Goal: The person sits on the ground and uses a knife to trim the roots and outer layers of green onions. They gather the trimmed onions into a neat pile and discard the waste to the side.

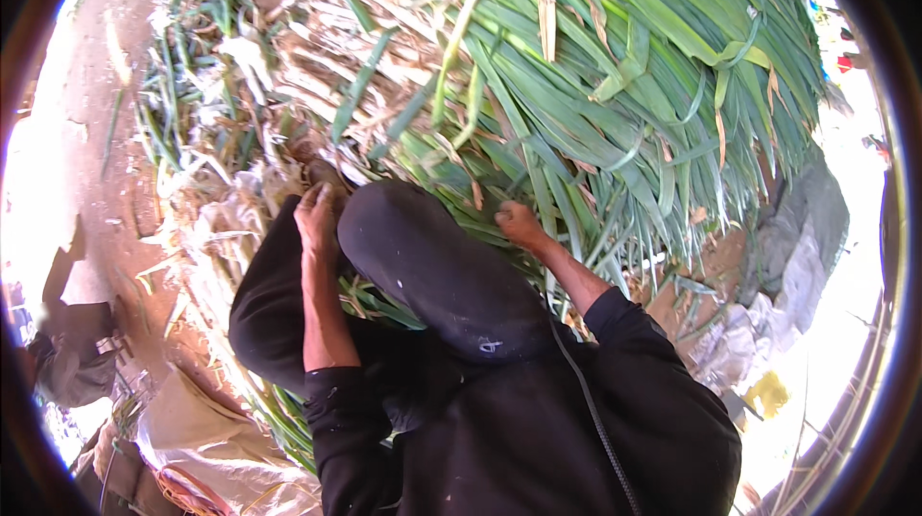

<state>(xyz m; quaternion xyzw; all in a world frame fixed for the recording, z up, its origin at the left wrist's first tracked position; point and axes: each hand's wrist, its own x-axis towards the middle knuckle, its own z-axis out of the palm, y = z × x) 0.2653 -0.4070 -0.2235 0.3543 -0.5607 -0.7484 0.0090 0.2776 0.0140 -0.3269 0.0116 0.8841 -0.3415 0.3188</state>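
My left hand [317, 217] is by my bent knee, with its fingers curled and pointing down. A dark brown shape, perhaps a shoe, lies just beyond it, and whatever is under the fingertips is hidden. On the other side of my raised knee [403, 228], my right hand [520, 224] is curled against the green leaves [576, 119] of a large heap of leeks or big spring onions. I cannot tell whether those fingers grip a leaf. The heap's pale stalks [338, 47] point to the left, while its leaves spread to the right.
Peeled skins and leaf scraps [209, 83] litter the brown ground [101, 134] at left. More green stalks [281, 415] lie beside my leg. A pale sack [209, 437] is at the lower left. Grey and clear plastic sheeting [785, 278] lies right of the heap.
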